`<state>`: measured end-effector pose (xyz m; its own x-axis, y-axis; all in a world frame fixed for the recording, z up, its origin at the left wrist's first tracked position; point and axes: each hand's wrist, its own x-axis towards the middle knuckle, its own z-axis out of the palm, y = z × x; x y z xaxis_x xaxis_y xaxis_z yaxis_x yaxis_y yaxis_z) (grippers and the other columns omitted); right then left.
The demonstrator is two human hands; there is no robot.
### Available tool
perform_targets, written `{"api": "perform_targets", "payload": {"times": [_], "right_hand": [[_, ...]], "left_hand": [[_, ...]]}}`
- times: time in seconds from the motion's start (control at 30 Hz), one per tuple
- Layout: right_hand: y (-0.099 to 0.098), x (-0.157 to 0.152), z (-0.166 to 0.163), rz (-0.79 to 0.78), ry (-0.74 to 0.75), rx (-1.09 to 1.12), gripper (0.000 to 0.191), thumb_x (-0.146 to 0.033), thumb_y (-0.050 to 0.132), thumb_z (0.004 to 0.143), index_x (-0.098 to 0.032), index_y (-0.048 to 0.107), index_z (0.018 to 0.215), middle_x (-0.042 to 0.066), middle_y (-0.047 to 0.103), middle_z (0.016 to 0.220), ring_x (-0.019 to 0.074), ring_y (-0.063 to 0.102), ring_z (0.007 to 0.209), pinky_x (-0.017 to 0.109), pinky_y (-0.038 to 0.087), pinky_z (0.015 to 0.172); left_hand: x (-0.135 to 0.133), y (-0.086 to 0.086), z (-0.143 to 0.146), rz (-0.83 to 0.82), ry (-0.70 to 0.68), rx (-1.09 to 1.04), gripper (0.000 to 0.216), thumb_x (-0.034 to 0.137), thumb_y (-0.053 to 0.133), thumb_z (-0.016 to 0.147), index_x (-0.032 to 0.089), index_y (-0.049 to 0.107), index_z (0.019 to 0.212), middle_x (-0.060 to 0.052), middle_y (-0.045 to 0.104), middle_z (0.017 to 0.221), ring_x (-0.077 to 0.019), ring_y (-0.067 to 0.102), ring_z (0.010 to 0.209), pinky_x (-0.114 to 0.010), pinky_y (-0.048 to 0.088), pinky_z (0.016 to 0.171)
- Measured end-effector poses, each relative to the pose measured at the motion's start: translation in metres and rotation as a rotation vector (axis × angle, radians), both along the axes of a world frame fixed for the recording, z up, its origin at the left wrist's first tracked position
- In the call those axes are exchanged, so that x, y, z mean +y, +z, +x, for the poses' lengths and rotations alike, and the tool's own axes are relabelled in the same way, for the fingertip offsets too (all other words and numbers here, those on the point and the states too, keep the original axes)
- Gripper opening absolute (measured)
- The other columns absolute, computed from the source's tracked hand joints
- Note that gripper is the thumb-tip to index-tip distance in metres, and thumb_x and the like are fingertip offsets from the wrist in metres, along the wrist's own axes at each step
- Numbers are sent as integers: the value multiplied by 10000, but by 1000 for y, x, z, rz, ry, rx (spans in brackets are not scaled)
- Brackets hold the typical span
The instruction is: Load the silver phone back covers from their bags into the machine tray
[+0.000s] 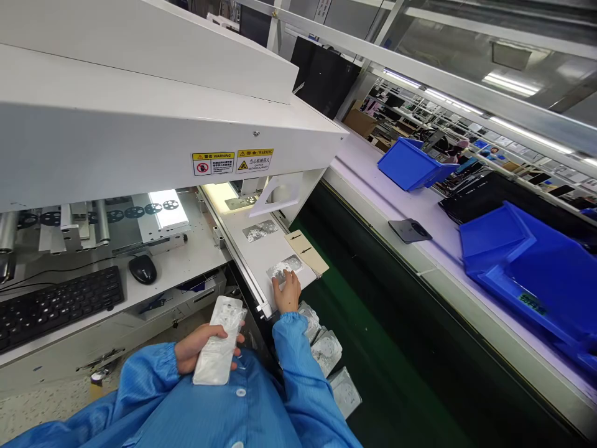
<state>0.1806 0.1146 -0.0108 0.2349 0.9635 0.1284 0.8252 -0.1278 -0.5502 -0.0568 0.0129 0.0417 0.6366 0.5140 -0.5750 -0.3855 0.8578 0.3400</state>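
Note:
My left hand point(198, 350) is closed around a stack of clear plastic-bagged white parts point(219, 342), held upright against my blue smock. My right hand point(288, 291) reaches forward, its fingers lying flat on one bagged part point(283, 269) on the white feed tray point(254, 261) of the machine. Another bagged part point(260, 230) lies further up the tray, near the machine's lit opening point(224, 193). Several more bagged parts point(326, 351) lie on the dark green belt beside my right sleeve.
A big white machine housing point(140, 118) with yellow warning labels overhangs the tray. A black keyboard point(56, 305) and mouse point(142, 269) sit on a shelf at left. A beige card point(306, 251) lies at the tray's right edge. Blue bins point(410, 163) stand across the belt.

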Motion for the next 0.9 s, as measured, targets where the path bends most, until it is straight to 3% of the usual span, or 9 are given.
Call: {"api": "perform_targets", "payload": {"times": [0.1,0.2,0.3,0.43,0.57,0.67,0.77,0.9], "right_hand": [[23,-22,-9,-30,187,341,474,-500,483,919,-168,593,1240,139,611,1230,247,574,1108,364,462,933],[46,-45,-7,-220,438,621,423,-552,500,901,-173,683,944,29,666,791,158,602,741,251,478,677],[63,-63,8,-204,382,737,444,-566,512,889,-169,637,737,-7,596,641,120,530,609,223,427,583],[73,-87,26,-167,337,795,373,-536,579,859,-178,646,778,13,647,737,127,568,669,239,458,645],[60,-100,43,-249,322,853,331,-497,700,770,-177,645,835,1,647,714,129,590,642,233,462,613],[37,-93,79,-153,104,808,336,-504,659,780,-177,628,847,8,657,722,143,609,650,259,487,652],[8,-81,123,-152,-182,581,308,-463,608,799,-161,637,851,19,667,713,157,612,659,269,481,656],[-22,-72,152,-217,-309,397,237,-342,632,786,-109,679,780,88,688,752,205,632,778,307,453,734]], "left_hand": [[5,5,16,79,-104,-36,548,161,596,714,110,467,1244,-120,684,973,-258,650,815,-468,513,782],[10,10,37,162,-242,-37,540,140,602,666,117,497,1196,-134,695,955,-270,653,796,-445,511,717],[11,13,56,201,-379,-42,547,134,603,643,116,512,1182,-131,704,901,-268,652,762,-421,501,675],[10,12,68,171,-482,-63,512,141,589,657,89,528,1162,-140,703,895,-261,650,751,-419,497,686],[10,5,75,141,-540,-42,498,143,618,621,100,546,1113,-144,697,916,-270,663,770,-435,502,706],[6,-4,78,113,-575,-21,441,150,642,608,111,561,1039,-151,688,932,-267,667,766,-442,505,701],[-3,-13,75,73,-577,32,467,151,653,596,115,536,1047,-151,691,910,-264,668,751,-442,504,696],[-11,-22,73,19,-504,105,544,177,670,585,148,472,1091,-152,705,938,-277,683,773,-457,501,729]]}}
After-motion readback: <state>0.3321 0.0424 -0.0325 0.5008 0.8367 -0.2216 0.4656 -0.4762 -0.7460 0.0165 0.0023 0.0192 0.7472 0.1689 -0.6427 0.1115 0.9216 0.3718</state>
